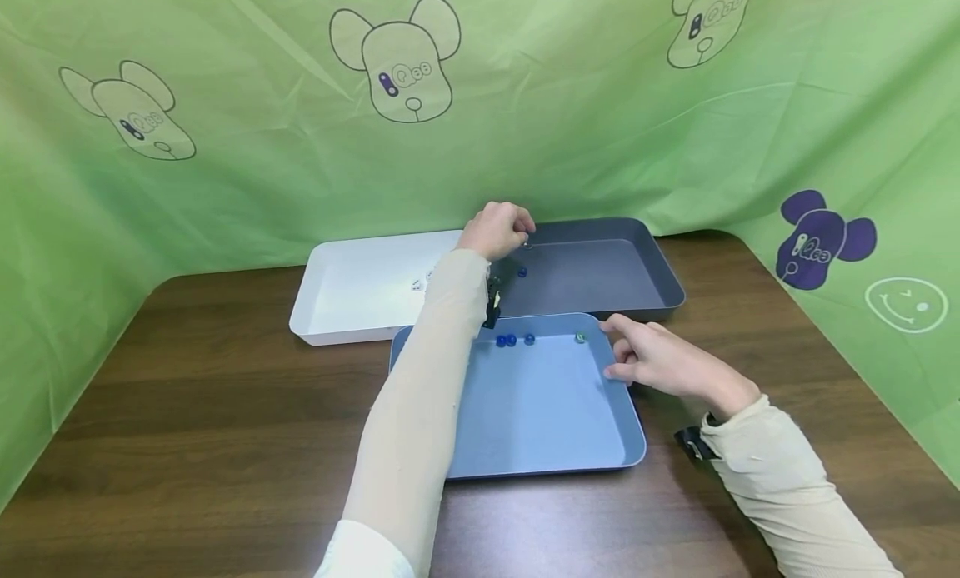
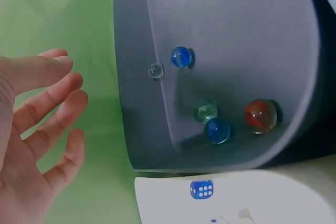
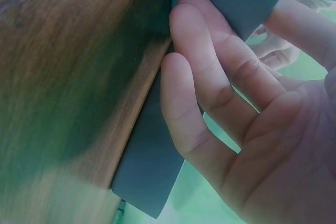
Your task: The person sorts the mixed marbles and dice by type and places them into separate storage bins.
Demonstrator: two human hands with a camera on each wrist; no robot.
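My left hand [image 1: 497,230] hovers over the back left part of a dark grey tray [image 1: 630,261], its fingers loosely bent. Nothing shows between thumb and fingertips in the left wrist view. Inside that tray lie a clear marble [image 2: 156,71] by the wall, blue marbles [image 2: 181,56], a green marble [image 2: 206,111] and a larger red-brown marble [image 2: 261,116]. My right hand [image 1: 663,357] holds the right wall of a light blue tray [image 1: 547,411], fingers against its outside and thumb over the rim. Blue marbles [image 1: 512,340] and one green marble [image 1: 581,337] sit along its far side.
A white tray [image 1: 345,286] adjoins the grey one on the left, partly behind my left arm. It holds several dice, including a blue die [image 2: 201,189]. All three trays stand on a brown wooden table [image 1: 225,445]. Green printed cloth [image 1: 247,195] hangs close behind.
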